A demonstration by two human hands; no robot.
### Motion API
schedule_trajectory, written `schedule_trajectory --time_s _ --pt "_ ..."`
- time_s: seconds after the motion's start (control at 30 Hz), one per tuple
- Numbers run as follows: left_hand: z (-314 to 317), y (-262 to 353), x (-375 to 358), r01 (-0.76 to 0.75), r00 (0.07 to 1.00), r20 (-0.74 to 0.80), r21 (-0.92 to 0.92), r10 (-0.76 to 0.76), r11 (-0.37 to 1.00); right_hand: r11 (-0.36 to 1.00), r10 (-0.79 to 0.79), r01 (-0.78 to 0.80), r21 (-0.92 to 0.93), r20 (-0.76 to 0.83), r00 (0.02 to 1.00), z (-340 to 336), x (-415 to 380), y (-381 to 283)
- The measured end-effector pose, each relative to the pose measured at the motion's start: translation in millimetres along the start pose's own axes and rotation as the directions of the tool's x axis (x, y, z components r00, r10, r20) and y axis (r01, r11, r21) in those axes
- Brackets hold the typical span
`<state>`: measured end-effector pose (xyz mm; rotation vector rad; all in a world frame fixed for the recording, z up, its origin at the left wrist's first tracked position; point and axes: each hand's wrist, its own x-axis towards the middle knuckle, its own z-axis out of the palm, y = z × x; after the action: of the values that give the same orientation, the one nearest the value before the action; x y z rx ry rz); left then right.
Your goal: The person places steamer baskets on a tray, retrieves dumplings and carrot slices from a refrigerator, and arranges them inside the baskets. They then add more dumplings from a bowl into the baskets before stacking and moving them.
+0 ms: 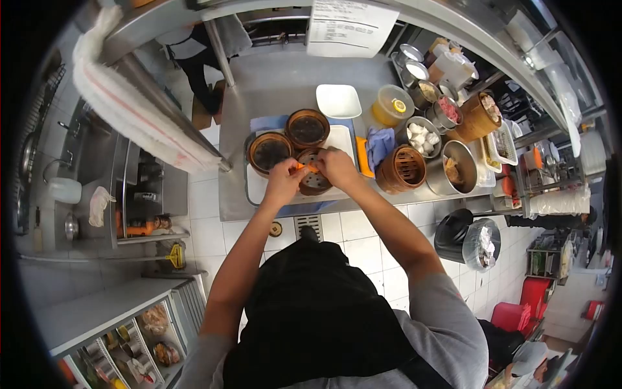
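Note:
A round bamboo steamer (315, 183) with a perforated liner stands on a white tray (255, 188) near the counter's front edge. Over it, my left hand (284, 182) and my right hand (336, 170) pinch a small orange piece (307, 168) between their fingertips. Two more bamboo steamers with dark insides stand close by, one (270, 153) at the left and one (307, 129) behind. To the right of my right hand lies an orange-handled tool (363, 157) beside a blue cloth (380, 148).
A white square dish (338, 101), a tub with a lemon slice (391, 106), a bowl of white pieces (422, 137), stacked steamers (401, 169) and a metal pot (451, 168) stand on the counter. A towel (139, 107) hangs left. Other people are at the top left and bottom right.

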<state>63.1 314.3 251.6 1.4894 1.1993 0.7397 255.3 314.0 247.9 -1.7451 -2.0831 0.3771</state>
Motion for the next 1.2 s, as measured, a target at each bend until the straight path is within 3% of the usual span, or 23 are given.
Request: schedule_trajectory --time_s 0.13,0.2,0.23,0.3,0.43,0.5,0.53,0.6,0.63,0.7,0.83,0.9,0.93,1.0,1.03,1.07,1.1,1.13,1.2 --pt "-2.0 3.3 1.1 0.015 0.999 0.034 0.094 -0.018 0.995 0.997 -0.072 0.072 0.0 0.025 0.997 10.1 14.8 17.5" --pt "-7.9 4.6 -2.6 0.166 0.982 0.108 -0.119 -0.153 0.979 0.998 -0.058 0.058 0.0 0.075 0.996 -10.7 8.8 15.8" --pt "-9.7 1.8 -3.6 0.173 0.981 0.106 -0.12 -0.161 0.978 0.998 -0.059 0.058 0.004 0.082 0.995 -17.9 5.3 11.6" --pt "-11.3 -3.0 -3.9 0.147 0.982 0.145 -0.182 -0.121 0.972 0.999 0.044 -0.049 0.014 0.24 0.97 -30.6 -3.7 4.6" --pt "-11.9 0.3 -0.8 0.142 0.98 0.151 -0.074 -0.13 0.987 0.997 -0.035 0.051 -0.059 0.255 0.966 -36.4 -5.6 -1.3" --pt "-11.8 9.3 -2.9 0.126 0.97 0.213 -0.015 -0.12 0.992 0.87 -0.132 0.098 0.483 0.038 0.99 -32.6 -6.2 -0.6" --pt "-9.9 9.6 -2.1 0.125 0.97 0.211 -0.016 -0.119 0.992 0.87 -0.135 0.1 0.483 0.038 0.99 -28.7 -7.4 0.5" --pt "-6.6 11.1 -0.9 0.132 0.972 0.199 -0.042 -0.122 0.99 0.697 -0.176 -0.002 0.717 0.173 0.969 -22.7 -10.0 0.3" --pt "-6.1 11.6 -1.8 0.13 0.974 0.193 -0.04 -0.12 0.991 0.696 -0.182 0.005 0.718 0.17 0.968 -22.2 -11.3 2.1" --pt "-8.5 14.7 -5.5 0.161 0.974 0.16 -0.013 -0.157 0.987 0.835 -0.132 0.023 0.55 0.16 0.978 -25.3 -12.3 3.2" --pt "-21.5 5.8 -11.8 0.113 0.989 0.097 -0.04 -0.109 0.993 0.897 -0.177 0.102 0.43 0.137 0.975 -13.1 -14.8 8.2" --pt "-26.4 9.8 -8.8 0.123 0.987 0.107 -0.06 -0.116 0.991 0.934 -0.33 0.304 0.186 0.132 0.935 -3.8 -13.8 11.7" --pt "-26.4 11.1 -6.4 0.124 0.985 0.117 0.017 -0.125 0.992 0.934 -0.331 0.304 0.186 0.132 0.934 0.5 -15.1 12.8" --pt "-23.5 17.2 -5.8 0.138 0.983 0.116 0.044 -0.142 0.989 0.921 -0.366 0.367 0.127 -0.035 0.93 2.4 -15.7 10.5" --pt "-22.8 19.8 -5.0 0.154 0.98 0.114 0.07 -0.161 0.986 0.919 -0.372 0.373 0.126 -0.034 0.928 2.2 -12.7 11.4" --pt "-23.4 18.8 -3.0 0.155 0.981 0.107 0.066 -0.161 0.986 0.865 -0.195 0.164 0.475 0.016 0.981 -2.8 -9.1 8.3" --pt "-23.3 16.8 -1.7 0.146 0.98 0.13 0.036 -0.15 0.989 0.664 -0.035 -0.079 0.744 0.136 0.99 -6.6 -9.1 4.9" --pt "-22.6 14.9 -1.2 0.139 0.978 0.156 0.007 -0.138 0.99 0.663 -0.036 -0.085 0.744 0.144 0.989 -11.1 -10.2 1.8" --pt "-20.9 17.6 3.6 0.174 0.971 0.176 -0.049 -0.163 0.983 0.419 -0.126 -0.203 0.885 0.278 0.952 -27.7 -5.7 -7.5"
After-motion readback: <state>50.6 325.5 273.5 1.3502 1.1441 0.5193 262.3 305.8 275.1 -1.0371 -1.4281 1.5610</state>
